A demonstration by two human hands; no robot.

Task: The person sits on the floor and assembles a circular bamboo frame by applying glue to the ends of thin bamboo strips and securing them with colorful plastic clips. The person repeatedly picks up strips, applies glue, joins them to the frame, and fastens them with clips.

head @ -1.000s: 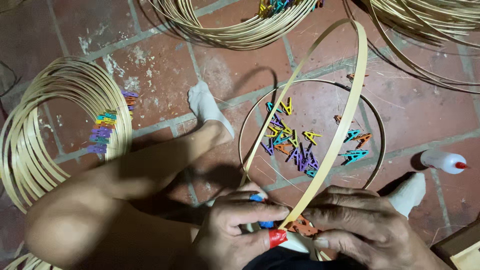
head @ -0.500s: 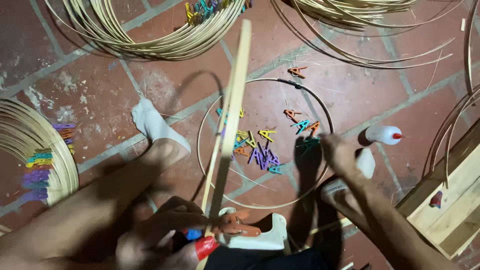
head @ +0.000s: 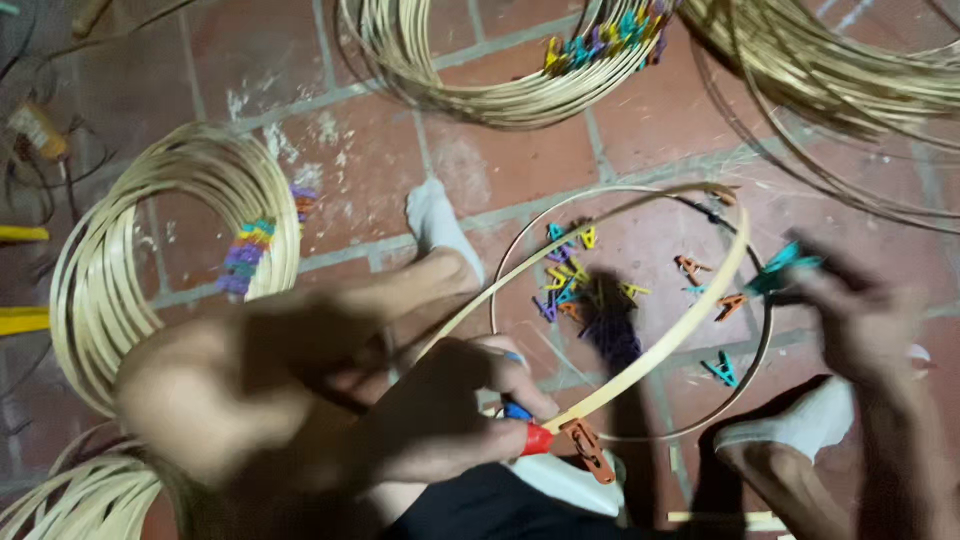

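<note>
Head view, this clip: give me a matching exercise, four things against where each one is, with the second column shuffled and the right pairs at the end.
Things
1. teal clip
2. orange clip
3. loose coloured clips
4. stack of hoops with a rainbow row of clips

Places
A. clamped on the bamboo strip beside the left hand
B. on the brick floor at the far left
C. pinched in the raised right hand
D. scattered on the floor inside the thin ring

Pairs: 1-C, 2-A, 3-D, 4-B
</note>
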